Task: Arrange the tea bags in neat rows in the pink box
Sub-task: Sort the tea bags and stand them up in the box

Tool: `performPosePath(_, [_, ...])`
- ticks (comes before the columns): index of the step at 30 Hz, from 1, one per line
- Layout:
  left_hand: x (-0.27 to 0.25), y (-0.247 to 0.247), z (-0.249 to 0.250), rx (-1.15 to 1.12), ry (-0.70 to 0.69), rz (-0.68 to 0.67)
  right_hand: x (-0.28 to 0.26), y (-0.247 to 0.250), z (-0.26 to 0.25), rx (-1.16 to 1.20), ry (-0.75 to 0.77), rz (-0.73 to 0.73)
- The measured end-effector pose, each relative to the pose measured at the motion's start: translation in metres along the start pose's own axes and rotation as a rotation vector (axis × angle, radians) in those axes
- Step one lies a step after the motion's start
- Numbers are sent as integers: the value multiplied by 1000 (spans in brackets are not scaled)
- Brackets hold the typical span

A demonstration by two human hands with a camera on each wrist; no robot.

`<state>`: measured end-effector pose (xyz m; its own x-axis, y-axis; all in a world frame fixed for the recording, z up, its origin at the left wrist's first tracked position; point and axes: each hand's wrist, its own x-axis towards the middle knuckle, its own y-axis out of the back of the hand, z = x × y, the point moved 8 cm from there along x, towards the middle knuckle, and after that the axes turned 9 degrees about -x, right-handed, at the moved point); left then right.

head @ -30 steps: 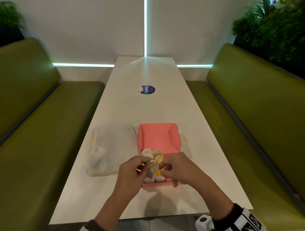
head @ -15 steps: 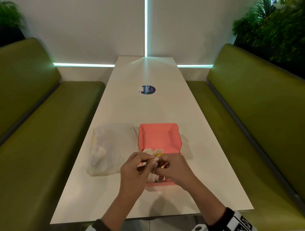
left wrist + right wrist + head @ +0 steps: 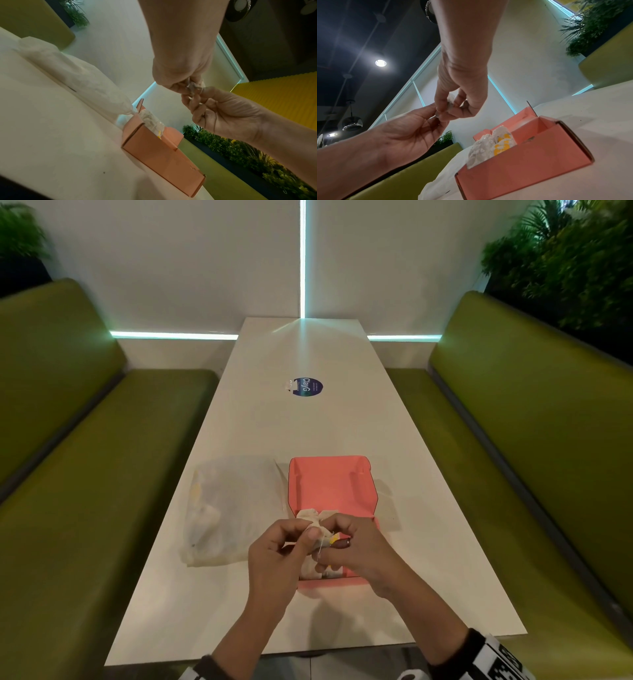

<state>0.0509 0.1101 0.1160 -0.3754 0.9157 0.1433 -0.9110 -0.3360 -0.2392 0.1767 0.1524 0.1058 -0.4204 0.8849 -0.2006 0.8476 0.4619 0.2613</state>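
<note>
The pink box [image 3: 363,580] stands open on the white table, its lid [image 3: 330,484] lying flat behind it. Several white tea bags with yellow tags [image 3: 493,143] stand in its near left part [image 3: 310,515]. Just above the box my left hand [image 3: 308,534] and my right hand [image 3: 334,537] meet, and both pinch one small tea bag [image 3: 323,537] with a yellow tag and a thread. In the right wrist view the tea bag [image 3: 450,104] sits between the fingertips of both hands, clear of the box [image 3: 530,169]. From the left wrist I see the same pinch on the tea bag [image 3: 193,86], above the box [image 3: 163,155].
A translucent plastic bag [image 3: 233,508] with more tea bags lies just left of the box. A round blue sticker [image 3: 307,387] marks the table farther back. Green benches [image 3: 85,474] flank the narrow table, and its near edge [image 3: 308,648] is close to me.
Both hands have drawn closer together and risen a little over the box's near end, carrying the tea bag up with them. The box and the plastic bag have not moved.
</note>
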Motion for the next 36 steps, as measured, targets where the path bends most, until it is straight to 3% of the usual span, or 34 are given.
performPosePath(5, [0,2,-8,-12,46,0,4,7,6,-72,-25,83])
performPosePath(8, [0,-2,-13,22,81,-71,4,10,4,-91,3,104])
performPosePath(14, [2,-2,-7,18,57,-20,1,3,10,-221,-33,-44])
performPosePath(22, [2,-4,-13,76,32,-85,-2,20,-6,29,32,-12])
performPosePath(26, [1,-7,-29,124,112,-136,0,31,-11,-8,72,133])
performPosePath(29, [2,0,-35,157,120,-81,0,43,-10,15,59,247])
performPosePath(36, [-3,-16,-24,289,42,-229,-2,42,-10,-73,61,300])
